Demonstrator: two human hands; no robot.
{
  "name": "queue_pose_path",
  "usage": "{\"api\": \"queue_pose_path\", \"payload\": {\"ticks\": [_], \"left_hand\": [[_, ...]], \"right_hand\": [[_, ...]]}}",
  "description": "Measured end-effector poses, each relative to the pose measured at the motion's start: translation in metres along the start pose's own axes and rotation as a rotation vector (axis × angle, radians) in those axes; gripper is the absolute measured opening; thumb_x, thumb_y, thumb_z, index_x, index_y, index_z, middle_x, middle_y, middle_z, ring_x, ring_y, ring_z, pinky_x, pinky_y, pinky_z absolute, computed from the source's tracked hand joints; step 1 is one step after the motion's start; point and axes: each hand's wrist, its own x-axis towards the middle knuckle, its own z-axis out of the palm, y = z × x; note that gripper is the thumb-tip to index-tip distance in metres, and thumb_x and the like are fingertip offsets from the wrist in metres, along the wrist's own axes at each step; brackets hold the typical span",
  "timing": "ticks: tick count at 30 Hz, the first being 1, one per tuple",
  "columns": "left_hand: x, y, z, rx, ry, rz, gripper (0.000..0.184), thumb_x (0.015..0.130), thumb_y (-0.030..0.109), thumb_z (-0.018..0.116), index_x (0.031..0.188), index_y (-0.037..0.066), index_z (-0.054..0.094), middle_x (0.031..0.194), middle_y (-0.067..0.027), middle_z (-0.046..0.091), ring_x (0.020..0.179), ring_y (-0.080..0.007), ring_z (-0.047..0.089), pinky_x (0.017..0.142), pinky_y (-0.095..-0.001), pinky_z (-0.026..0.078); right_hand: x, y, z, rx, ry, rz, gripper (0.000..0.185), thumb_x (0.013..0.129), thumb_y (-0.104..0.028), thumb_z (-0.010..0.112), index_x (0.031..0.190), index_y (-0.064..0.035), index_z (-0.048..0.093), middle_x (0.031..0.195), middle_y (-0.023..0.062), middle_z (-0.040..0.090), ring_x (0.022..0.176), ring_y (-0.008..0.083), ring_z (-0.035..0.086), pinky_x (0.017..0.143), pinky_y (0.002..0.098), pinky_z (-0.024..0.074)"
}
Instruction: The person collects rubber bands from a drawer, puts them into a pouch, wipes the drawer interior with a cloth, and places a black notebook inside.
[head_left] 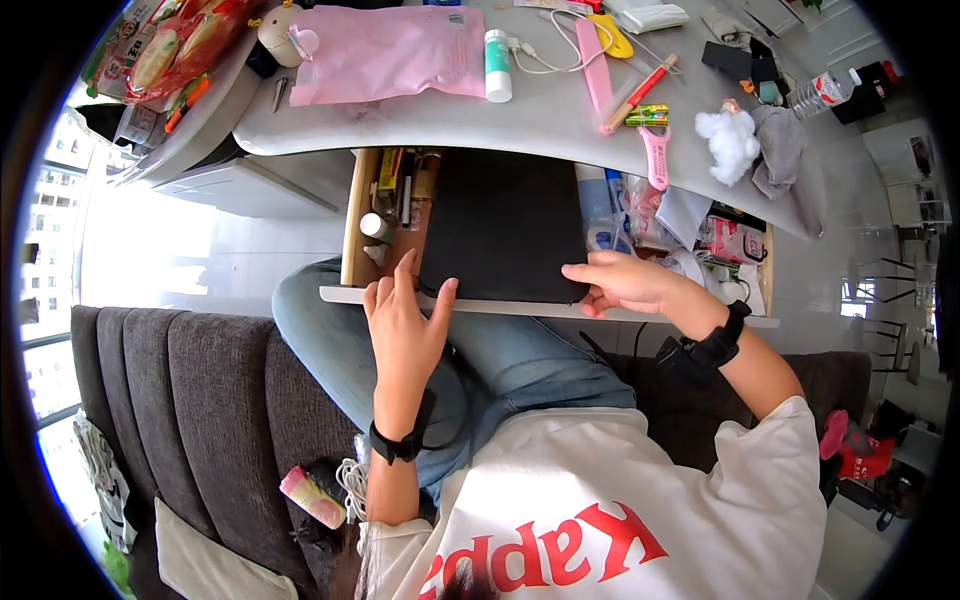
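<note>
A black flat rectangular item (505,225) lies in the middle of an open drawer (355,225). My left hand (408,315) is at the drawer's front edge, fingers apart and pointing into the drawer beside the item's near left corner, holding nothing. My right hand (625,283) is at the near right corner of the black item, its thumb on top and its other fingers curled below at the drawer front. A small white bottle (376,227) stands left of the item. To its right lie plastic bags (645,210) and a white paper (684,215).
On the desk (400,120) above the drawer lie a pink package (390,55), a green and white tube (497,65), a white cable (545,68), a pink razor-shaped tool (655,155), white fluff (728,142) and a grey cloth (778,150). A dark sofa (220,400) is behind me.
</note>
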Motion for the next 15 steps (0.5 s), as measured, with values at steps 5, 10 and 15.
{"api": "queue_pose_path", "payload": {"ticks": [5, 10, 15], "left_hand": [[0.009, 0.0, -0.023, 0.025, -0.313, -0.021, 0.053, 0.078, 0.028, 0.066, 0.121, 0.002, 0.051, 0.087, -0.0139, 0.056, 0.086, -0.0272, 0.05, 0.085, -0.0357, 0.037], [0.013, -0.01, -0.024, -0.004, -0.354, 0.043, 0.058, 0.075, 0.026, 0.069, 0.124, 0.002, 0.049, 0.084, -0.0121, 0.053, 0.084, -0.0275, 0.048, 0.081, -0.0355, 0.039], [0.017, -0.014, -0.029, -0.041, -0.42, 0.047, 0.062, 0.072, 0.024, 0.07, 0.126, 0.003, 0.048, 0.082, -0.0116, 0.052, 0.083, -0.0277, 0.047, 0.079, -0.0353, 0.039]], "right_hand": [[-0.002, -0.012, 0.001, -0.498, 0.039, -0.009, 0.039, 0.088, -0.038, 0.056, 0.079, -0.0027, 0.042, 0.051, 0.0009, 0.043, 0.043, 0.0076, 0.039, 0.039, 0.0229, 0.0293], [0.015, 0.0, -0.011, -0.312, -0.006, -0.004, 0.038, 0.085, -0.035, 0.062, 0.081, -0.0021, 0.043, 0.056, 0.0014, 0.045, 0.045, 0.0068, 0.042, 0.039, 0.0216, 0.03], [0.016, 0.005, -0.008, -0.133, 0.05, -0.035, 0.034, 0.083, -0.027, 0.066, 0.087, -0.0006, 0.045, 0.067, 0.0008, 0.047, 0.051, 0.0074, 0.05, 0.041, 0.0195, 0.0343]]}}
